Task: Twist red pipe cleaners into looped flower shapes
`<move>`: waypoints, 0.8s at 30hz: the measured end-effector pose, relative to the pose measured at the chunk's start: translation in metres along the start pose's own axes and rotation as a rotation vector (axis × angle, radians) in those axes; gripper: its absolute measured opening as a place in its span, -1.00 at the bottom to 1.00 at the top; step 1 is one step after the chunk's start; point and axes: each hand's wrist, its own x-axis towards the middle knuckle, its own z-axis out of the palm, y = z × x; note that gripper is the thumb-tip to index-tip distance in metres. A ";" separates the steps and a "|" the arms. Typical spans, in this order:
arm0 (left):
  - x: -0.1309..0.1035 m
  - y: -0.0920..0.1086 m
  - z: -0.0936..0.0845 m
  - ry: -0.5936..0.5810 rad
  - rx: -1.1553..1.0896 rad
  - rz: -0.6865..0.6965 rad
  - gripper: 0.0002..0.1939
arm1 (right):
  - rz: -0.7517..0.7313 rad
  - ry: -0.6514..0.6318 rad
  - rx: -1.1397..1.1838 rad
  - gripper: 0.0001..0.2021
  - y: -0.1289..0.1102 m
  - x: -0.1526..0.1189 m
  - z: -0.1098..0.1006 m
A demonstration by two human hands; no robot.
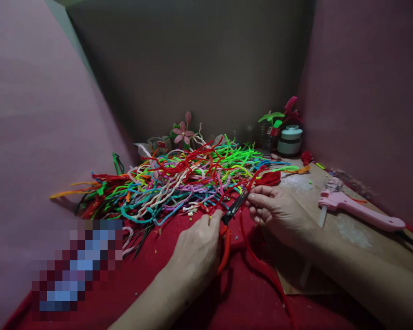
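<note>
Right of the heaped pipe cleaners (179, 178), the left hand (200, 243) has its fingers closed around the orange-handled scissors (226, 247). Beyond the scissors, the right hand (270, 206) pinches a red pipe cleaner (250, 183) beside their blades; farther right lies a pink glue gun (365, 211).

the hands (199, 243) (273, 208) and forearms (158, 291) (351, 268) are bare, with rounded fingertips (219, 214).

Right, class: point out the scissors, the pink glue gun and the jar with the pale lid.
Scissors (239, 204): head view, on the dark blades.
Pink glue gun (373, 215): head view, on the handle.
Jar (292, 133): head view, on the pale lid.
</note>
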 end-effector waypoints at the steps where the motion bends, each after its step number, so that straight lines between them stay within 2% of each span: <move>1: 0.000 0.001 0.000 0.004 -0.014 0.001 -0.59 | -0.004 0.006 -0.014 -0.74 -0.001 -0.001 0.001; 13: -0.002 0.008 -0.005 -0.006 -0.179 0.048 -0.61 | -0.080 -0.014 -0.079 -0.79 0.001 -0.004 0.001; 18: -0.003 0.007 -0.004 -0.019 -0.203 0.059 -0.59 | -0.125 -0.073 -0.151 -0.86 0.004 -0.005 -0.001; 24: -0.002 0.006 0.000 -0.034 -0.233 0.079 -0.60 | -0.167 -0.087 -0.175 -0.88 0.007 -0.006 0.000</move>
